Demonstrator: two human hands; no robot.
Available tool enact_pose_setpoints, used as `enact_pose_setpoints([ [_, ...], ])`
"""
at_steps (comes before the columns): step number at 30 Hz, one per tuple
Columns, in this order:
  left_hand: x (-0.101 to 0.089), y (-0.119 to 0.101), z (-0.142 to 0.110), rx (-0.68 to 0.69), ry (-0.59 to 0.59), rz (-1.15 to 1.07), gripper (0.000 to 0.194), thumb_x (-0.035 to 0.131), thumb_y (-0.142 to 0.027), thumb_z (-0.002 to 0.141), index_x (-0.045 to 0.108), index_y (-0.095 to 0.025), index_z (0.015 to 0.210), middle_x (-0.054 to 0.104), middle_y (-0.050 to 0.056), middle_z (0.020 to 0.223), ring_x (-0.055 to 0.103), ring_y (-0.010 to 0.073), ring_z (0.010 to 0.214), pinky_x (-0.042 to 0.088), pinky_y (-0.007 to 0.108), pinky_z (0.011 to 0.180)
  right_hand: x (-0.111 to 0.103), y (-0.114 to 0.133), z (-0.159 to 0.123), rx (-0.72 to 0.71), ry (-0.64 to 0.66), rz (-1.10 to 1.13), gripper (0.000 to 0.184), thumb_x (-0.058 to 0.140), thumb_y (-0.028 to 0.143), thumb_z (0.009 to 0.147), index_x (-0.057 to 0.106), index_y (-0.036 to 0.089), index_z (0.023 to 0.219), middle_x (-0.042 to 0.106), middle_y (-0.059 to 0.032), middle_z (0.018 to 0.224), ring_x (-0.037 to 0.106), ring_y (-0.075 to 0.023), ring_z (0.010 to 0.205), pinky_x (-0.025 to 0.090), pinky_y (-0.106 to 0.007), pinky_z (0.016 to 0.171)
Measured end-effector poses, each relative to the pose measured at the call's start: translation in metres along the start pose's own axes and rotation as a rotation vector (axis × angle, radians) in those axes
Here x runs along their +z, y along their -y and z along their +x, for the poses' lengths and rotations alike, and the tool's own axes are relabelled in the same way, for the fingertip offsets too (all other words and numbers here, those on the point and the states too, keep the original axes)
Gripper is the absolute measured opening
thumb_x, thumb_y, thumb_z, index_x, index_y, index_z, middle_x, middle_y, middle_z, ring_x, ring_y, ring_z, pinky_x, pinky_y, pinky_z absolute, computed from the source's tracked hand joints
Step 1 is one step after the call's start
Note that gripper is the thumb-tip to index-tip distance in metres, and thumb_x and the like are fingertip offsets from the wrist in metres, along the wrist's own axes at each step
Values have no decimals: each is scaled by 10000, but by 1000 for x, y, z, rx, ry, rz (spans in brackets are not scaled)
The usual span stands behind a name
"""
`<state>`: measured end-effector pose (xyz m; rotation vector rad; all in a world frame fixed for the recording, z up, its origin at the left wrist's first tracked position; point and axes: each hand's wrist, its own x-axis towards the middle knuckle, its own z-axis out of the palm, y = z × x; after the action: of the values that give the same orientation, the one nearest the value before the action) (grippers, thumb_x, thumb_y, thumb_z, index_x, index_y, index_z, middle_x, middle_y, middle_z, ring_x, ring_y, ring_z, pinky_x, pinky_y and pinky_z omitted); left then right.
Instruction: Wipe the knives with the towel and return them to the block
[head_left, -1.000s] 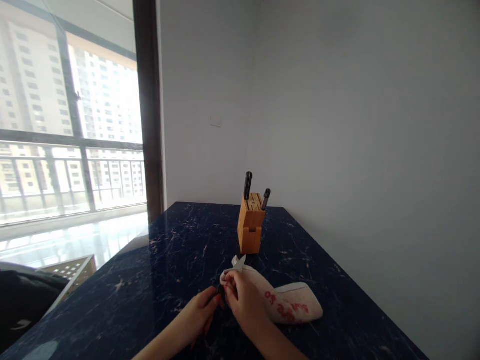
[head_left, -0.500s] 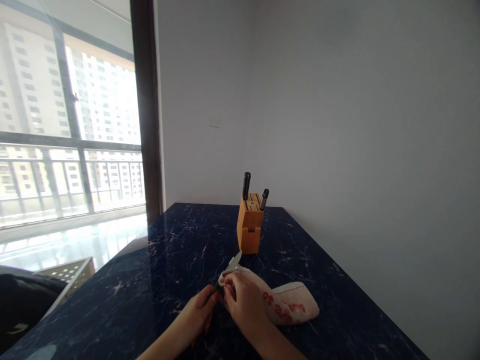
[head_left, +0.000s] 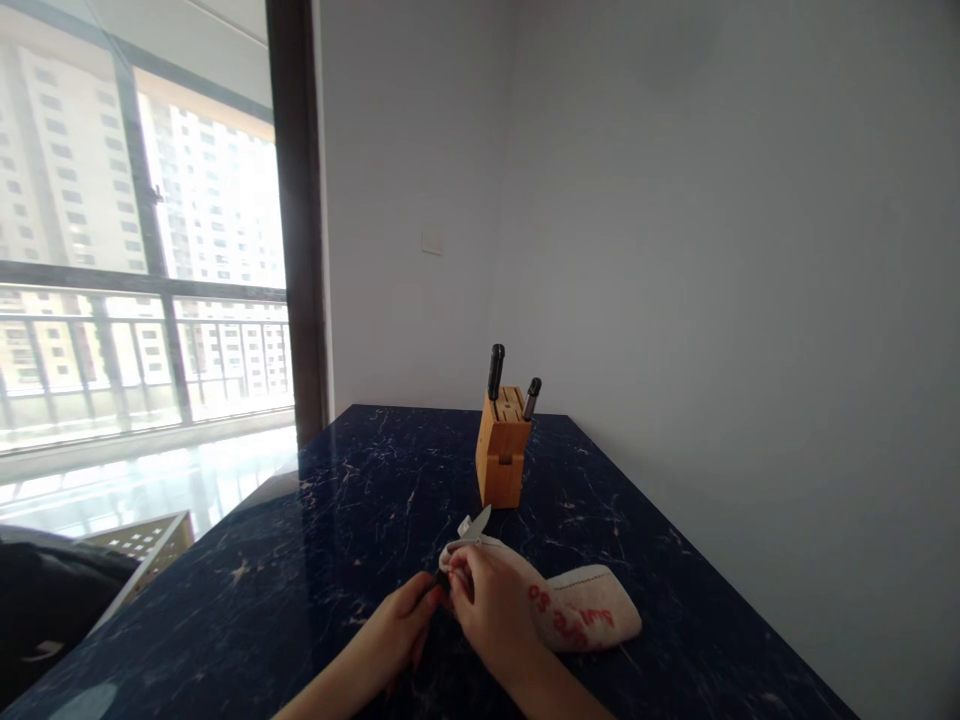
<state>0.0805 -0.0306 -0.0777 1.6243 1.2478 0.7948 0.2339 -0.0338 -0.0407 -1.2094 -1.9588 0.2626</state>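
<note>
My left hand (head_left: 411, 612) is closed round the dark handle of a knife (head_left: 478, 522), whose pale blade points up and away from me. My right hand (head_left: 484, 595) pinches a white cloth (head_left: 592, 610) with red lettering around the lower part of the blade. The cloth's far end trails to the right and lies on the table. Just beyond the knife tip stands a wooden knife block (head_left: 501, 465), with two dark-handled tools in its slots. Part of the knife is hidden by the cloth and my fingers.
The dark blue marbled table (head_left: 375, 480) reaches to the wall corner. At the lower left, a chair (head_left: 161, 540) with a perforated back carries a black item (head_left: 52, 600). A large window (head_left: 150, 250) is on the left.
The knife tip has shifted slightly to the right. Both hands keep their hold, and the cloth looks nearly the same. The whole view has shifted a little.
</note>
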Motion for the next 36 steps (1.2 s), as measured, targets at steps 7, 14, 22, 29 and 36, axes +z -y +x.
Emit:
enact_pose_setpoints([
  [7, 1, 0, 0, 0, 32, 35, 484, 326, -627, 774, 482, -178, 864, 425, -91, 436, 347, 75, 338, 215, 180, 327, -1, -1, -1, 8, 23, -6, 204, 457, 110, 773, 577, 209, 904, 642, -20, 877, 584, -153, 841, 418, -241, 745],
  [14, 3, 4, 2, 48, 2, 7, 459, 349, -615, 777, 477, -176, 822, 431, -87, 442, 371, 74, 373, 256, 184, 380, -3, 2, 0, -7, 17, 29, 214, 443, 98, 773, 573, 205, 905, 640, -25, 881, 580, -160, 851, 417, -254, 758],
  [22, 2, 8, 4, 29, 13, 23, 427, 339, -583, 792, 468, -179, 841, 433, -89, 461, 358, 69, 363, 231, 174, 351, -1, -3, -2, 12, 43, 20, 194, 445, 115, 773, 564, 205, 897, 638, -24, 867, 585, -161, 828, 421, -251, 733],
  [29, 4, 13, 5, 37, -46, 14, 427, 330, -575, 803, 482, -176, 835, 414, -89, 442, 375, 84, 368, 241, 191, 378, -3, 0, -2, -7, 36, 16, 201, 447, 106, 772, 566, 206, 899, 638, -22, 877, 584, -156, 837, 416, -247, 745],
  [36, 1, 5, 1, 85, 4, 30, 367, 366, -503, 832, 511, -166, 849, 485, -64, 549, 413, 76, 445, 297, 180, 426, -3, -1, -1, -28, 26, 24, 186, 433, 125, 800, 553, 205, 918, 633, -27, 897, 579, -159, 859, 416, -246, 753],
])
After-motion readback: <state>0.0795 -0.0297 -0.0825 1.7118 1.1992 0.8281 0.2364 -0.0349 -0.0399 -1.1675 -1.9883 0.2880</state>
